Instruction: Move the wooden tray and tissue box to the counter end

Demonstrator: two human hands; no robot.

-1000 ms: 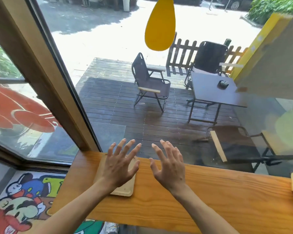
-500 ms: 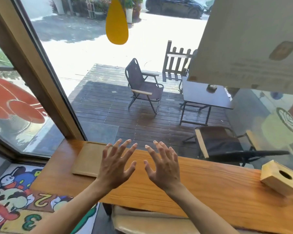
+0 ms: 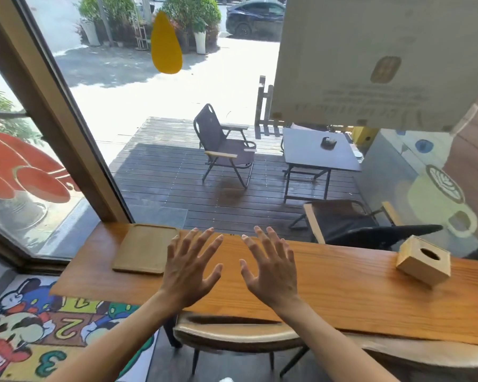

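Observation:
A flat wooden tray point(image 3: 145, 248) lies at the left end of the long wooden counter point(image 3: 342, 293), close to the window corner. A wooden tissue box point(image 3: 422, 260) with an oval hole in its top sits on the counter at the right, turned at an angle. My left hand point(image 3: 189, 267) and my right hand point(image 3: 271, 267) hover side by side above the middle of the counter, fingers spread, palms down, holding nothing. The left hand is just right of the tray. The tissue box is well to the right of my right hand.
A large window runs behind the counter, with a wooden frame post point(image 3: 64, 128) at the left corner. Below the counter's front edge stands a tan stool point(image 3: 232, 333). A colourful cartoon floor mat point(image 3: 25, 332) lies at lower left.
The view has swung right and back, so the tray moved left of my hands and the tissue box came fully into view. Both hands stayed open and side by side.

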